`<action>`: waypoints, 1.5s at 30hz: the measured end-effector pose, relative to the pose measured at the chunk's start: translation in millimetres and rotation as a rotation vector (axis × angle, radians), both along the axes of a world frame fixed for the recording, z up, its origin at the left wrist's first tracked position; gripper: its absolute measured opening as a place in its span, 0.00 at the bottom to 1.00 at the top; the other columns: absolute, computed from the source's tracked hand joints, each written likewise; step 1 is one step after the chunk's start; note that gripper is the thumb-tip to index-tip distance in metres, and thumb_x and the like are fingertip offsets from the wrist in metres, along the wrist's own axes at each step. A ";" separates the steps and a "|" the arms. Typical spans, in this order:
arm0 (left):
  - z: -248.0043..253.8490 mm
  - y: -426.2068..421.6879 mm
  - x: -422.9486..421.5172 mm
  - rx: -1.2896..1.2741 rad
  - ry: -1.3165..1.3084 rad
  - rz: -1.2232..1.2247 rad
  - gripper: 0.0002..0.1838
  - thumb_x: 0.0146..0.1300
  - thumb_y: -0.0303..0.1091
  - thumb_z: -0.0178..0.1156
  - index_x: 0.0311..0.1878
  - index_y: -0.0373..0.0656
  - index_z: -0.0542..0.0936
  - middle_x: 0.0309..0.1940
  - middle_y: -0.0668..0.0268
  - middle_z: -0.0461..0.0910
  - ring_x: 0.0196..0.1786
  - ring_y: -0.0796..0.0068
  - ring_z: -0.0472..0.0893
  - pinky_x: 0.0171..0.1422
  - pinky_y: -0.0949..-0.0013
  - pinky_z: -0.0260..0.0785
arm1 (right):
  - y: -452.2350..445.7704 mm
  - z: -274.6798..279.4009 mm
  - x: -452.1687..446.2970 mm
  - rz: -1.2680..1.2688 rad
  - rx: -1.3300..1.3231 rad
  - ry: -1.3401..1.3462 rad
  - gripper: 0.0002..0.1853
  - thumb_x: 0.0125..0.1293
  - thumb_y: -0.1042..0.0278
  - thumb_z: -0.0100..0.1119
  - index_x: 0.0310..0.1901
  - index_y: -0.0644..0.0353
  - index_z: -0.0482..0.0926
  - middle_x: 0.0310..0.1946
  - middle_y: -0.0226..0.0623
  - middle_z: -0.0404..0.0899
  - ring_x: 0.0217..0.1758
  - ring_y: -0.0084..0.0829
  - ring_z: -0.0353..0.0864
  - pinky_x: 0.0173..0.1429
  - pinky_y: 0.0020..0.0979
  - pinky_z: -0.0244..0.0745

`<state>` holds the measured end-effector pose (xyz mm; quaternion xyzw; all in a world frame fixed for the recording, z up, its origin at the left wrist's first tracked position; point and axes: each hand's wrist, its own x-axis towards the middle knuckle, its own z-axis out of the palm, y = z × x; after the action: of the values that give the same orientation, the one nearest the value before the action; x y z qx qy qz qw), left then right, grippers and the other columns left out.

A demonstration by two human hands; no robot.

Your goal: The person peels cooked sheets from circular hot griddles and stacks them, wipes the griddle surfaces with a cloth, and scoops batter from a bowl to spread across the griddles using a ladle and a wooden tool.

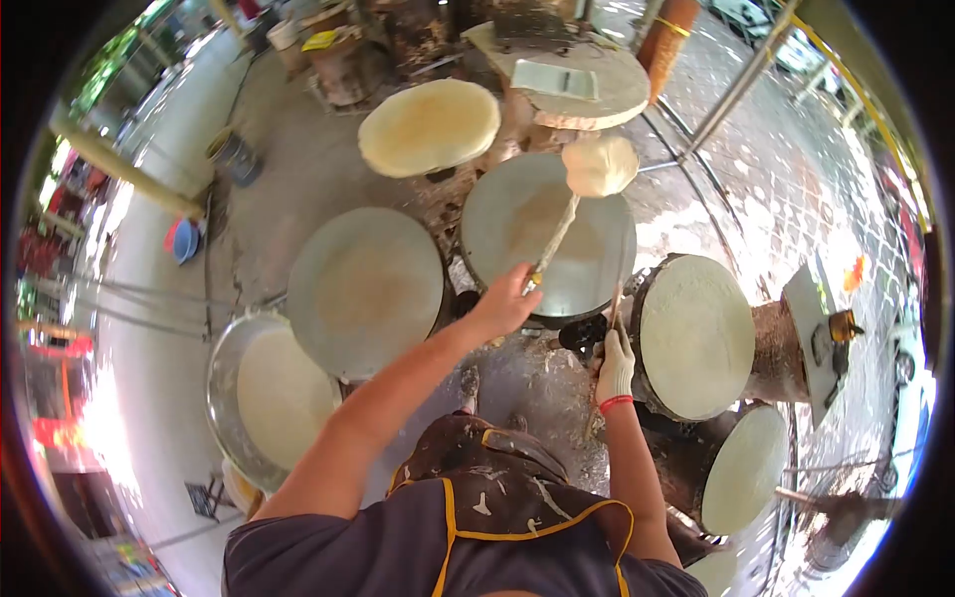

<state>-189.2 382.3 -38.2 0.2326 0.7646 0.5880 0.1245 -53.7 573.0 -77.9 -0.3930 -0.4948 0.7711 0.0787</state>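
Note:
My left hand [504, 301] grips the handle of a long-handled ladle-like tool, whose rounded cream head [600, 166] looks batter-coated. That head is over the far right rim of the middle round griddle [547, 244]. My right hand [616, 366], in a pale glove, is closed around a thin, long tool like a spatula [619, 298], pointing away from me along the same griddle's right edge. Beside my right hand, a pale layer of batter [696, 338] covers another griddle. Below my left forearm, a griddle [368, 289] with a brownish centre sits near a metal basin [215, 383] of white batter [279, 398].
A yellowish round sheet [428, 127] lies on a support at the back. Behind the middle griddle is a wooden round top [622, 85] with a pale tray [554, 80]. Another coated griddle [744, 470] stands lower right. Metal poles [736, 90] rise at the right.

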 end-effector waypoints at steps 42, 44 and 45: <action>-33.2 -96.8 -189.4 -0.816 0.397 -0.003 0.28 0.57 0.22 0.52 0.63 0.53 0.70 0.40 0.53 0.70 0.41 0.50 0.76 0.43 0.54 0.71 | -27.4 -43.4 -173.6 -0.095 0.290 -0.177 0.21 0.62 0.64 0.56 0.56 0.65 0.76 0.40 0.43 0.82 0.38 0.23 0.79 0.43 0.23 0.73; -31.5 -103.6 -185.8 -0.803 0.406 -0.003 0.28 0.57 0.22 0.52 0.63 0.52 0.71 0.39 0.54 0.70 0.41 0.52 0.76 0.42 0.55 0.71 | -24.7 5.6 -187.2 0.082 0.128 -0.273 0.21 0.62 0.64 0.56 0.55 0.64 0.77 0.38 0.42 0.82 0.34 0.21 0.78 0.39 0.22 0.73; -26.8 -109.1 -183.2 -0.807 0.383 0.000 0.28 0.57 0.22 0.52 0.63 0.52 0.71 0.39 0.55 0.70 0.41 0.52 0.76 0.43 0.56 0.71 | -18.8 4.2 -180.1 0.055 0.155 -0.267 0.21 0.62 0.64 0.56 0.56 0.64 0.77 0.37 0.41 0.82 0.33 0.20 0.78 0.37 0.22 0.73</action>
<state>-372.5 273.2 -65.0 0.2701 0.9421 0.1889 0.0612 -233.8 554.2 -73.7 -0.4710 -0.5694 0.6734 0.0210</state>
